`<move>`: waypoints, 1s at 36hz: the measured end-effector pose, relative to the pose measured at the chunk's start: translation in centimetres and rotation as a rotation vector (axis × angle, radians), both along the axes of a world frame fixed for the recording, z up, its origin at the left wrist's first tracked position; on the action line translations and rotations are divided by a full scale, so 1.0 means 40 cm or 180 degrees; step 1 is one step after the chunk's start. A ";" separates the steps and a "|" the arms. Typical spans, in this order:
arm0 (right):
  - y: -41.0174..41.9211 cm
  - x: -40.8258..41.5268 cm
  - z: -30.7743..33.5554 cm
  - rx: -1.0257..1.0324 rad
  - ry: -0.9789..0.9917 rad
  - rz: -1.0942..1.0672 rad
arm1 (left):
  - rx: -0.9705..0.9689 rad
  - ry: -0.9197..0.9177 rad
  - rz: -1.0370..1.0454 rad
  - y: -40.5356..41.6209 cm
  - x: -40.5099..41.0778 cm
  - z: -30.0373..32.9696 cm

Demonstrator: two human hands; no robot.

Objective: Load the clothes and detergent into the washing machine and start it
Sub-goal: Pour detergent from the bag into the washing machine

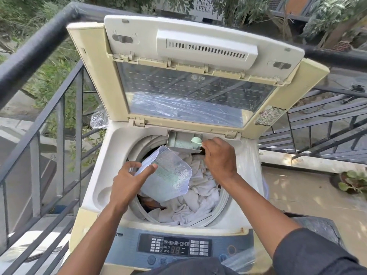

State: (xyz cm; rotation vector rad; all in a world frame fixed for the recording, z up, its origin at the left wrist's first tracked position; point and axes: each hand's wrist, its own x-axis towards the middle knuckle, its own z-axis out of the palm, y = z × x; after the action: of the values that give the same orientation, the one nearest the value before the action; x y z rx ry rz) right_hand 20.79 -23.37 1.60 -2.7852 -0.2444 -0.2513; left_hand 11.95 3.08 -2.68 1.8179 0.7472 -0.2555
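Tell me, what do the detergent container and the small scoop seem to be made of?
The container, held in the left hand, looks like clear, slightly frosted plastic: the powder shows through it. The scoop, pinched by the right hand, seems pale green opaque plastic, smooth and matte.
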 end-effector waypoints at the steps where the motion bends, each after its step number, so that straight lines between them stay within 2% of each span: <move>1: -0.001 0.000 0.001 -0.0034 -0.0012 0.0019 | -0.0004 0.0001 -0.0007 0.000 0.001 0.001; 11: -0.011 -0.005 -0.003 -0.0038 -0.0101 0.0128 | -0.0027 -0.0046 0.0058 0.001 0.006 0.011; 17: -0.001 -0.044 0.040 0.0811 -0.0498 0.0217 | -0.0038 -0.0053 0.0057 0.004 -0.002 0.015; 22: 0.019 -0.088 0.059 0.1141 0.0096 0.0851 | -0.0070 -0.0097 -0.0068 0.007 -0.003 0.029; 27: 0.057 -0.109 0.034 0.0843 0.0448 0.1343 | -0.0210 -0.0132 -0.0292 0.013 -0.001 0.050; 36: 0.114 -0.121 -0.008 -0.0472 0.0430 0.1798 | -0.0269 -0.0127 -0.0724 0.007 0.012 0.084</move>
State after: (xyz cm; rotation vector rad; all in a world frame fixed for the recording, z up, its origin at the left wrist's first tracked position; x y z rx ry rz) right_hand 15.93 -18.80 1.29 -2.7177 -1.0230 0.0976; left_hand 12.44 3.36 0.68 1.8220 0.4941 -0.3923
